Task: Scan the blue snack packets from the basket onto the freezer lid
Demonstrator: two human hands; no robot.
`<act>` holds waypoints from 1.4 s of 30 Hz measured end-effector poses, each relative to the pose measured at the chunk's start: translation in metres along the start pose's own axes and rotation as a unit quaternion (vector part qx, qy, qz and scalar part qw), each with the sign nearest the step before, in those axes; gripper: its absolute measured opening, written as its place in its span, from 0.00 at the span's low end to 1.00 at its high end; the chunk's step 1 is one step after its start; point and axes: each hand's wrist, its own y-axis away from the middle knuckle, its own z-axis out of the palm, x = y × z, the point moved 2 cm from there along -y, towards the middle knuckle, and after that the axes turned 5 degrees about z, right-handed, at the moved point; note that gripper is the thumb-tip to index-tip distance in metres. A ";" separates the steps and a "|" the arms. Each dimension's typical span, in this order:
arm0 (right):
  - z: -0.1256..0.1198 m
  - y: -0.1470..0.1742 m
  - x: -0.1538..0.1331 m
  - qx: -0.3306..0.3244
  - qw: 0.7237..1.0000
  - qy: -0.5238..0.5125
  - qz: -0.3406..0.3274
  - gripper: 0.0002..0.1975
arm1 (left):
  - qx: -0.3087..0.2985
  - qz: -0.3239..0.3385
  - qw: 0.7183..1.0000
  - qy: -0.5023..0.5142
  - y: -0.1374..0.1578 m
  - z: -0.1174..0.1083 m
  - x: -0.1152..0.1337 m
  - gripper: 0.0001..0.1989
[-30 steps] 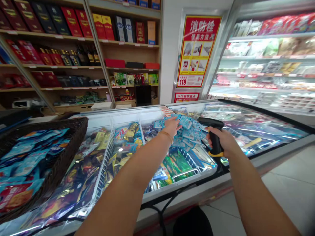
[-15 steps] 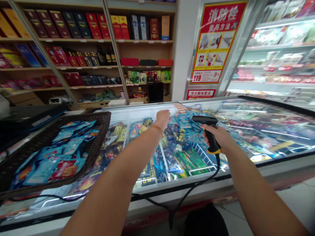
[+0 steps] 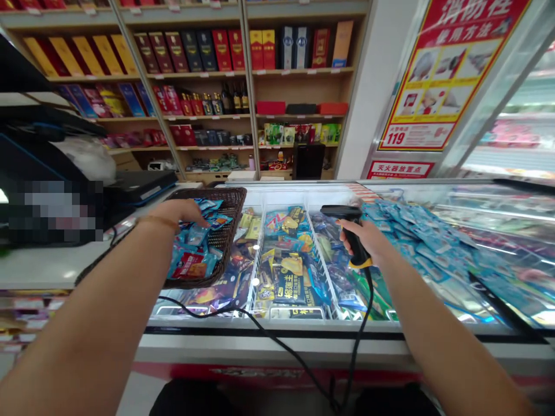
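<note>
Currently, left grip: over the blue packets in the basket; I cannot tell whether my fingers are spread or pinching one.
Right grip: wrapped around the black-and-yellow scanner, whose head points across toward my left.
Wicker basket: below my left grip.
Blue heap: just right of my right grip, on the freezer.
Black cable: hanging from the scanner, below my right grip.

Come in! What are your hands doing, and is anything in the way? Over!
Left hand at blue packets in wicker basket, grip unclear. Right hand gripping black scanner. Possible snag: cord over freezer's front edge.
</note>
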 end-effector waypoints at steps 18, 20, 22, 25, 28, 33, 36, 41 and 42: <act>-0.001 -0.002 0.034 -0.030 0.999 0.029 0.009 0.21 | 0.115 0.017 0.987 0.113 0.027 -0.001 0.005 0.19; -0.002 -0.002 0.035 -0.033 0.999 0.031 0.008 0.20 | 0.202 0.045 0.958 0.200 0.038 -0.013 0.036 0.19; -0.002 -0.002 0.034 -0.036 0.999 0.028 0.003 0.20 | 0.209 0.086 0.913 0.339 0.046 -0.018 0.070 0.23; -0.002 0.001 0.031 -0.040 0.999 0.025 -0.008 0.21 | 0.089 0.172 0.861 0.470 0.054 -0.005 0.125 0.29; -0.001 0.005 0.027 -0.050 0.998 0.024 -0.008 0.22 | 0.048 0.179 0.849 0.495 0.057 0.030 0.171 0.28; -0.001 0.010 0.024 -0.054 0.998 0.021 -0.010 0.23 | 0.136 0.161 0.842 0.496 0.053 0.097 0.215 0.23; 0.000 0.011 0.024 -0.054 0.998 0.031 -0.020 0.22 | 0.096 0.148 0.778 0.602 0.043 0.134 0.227 0.19; 0.002 0.010 0.026 -0.063 0.997 0.041 -0.031 0.23 | 0.096 0.120 0.657 0.738 0.024 0.177 0.223 0.15; 0.002 0.011 0.026 -0.061 0.997 0.039 -0.034 0.23 | 0.102 0.112 0.650 0.745 0.022 0.181 0.220 0.15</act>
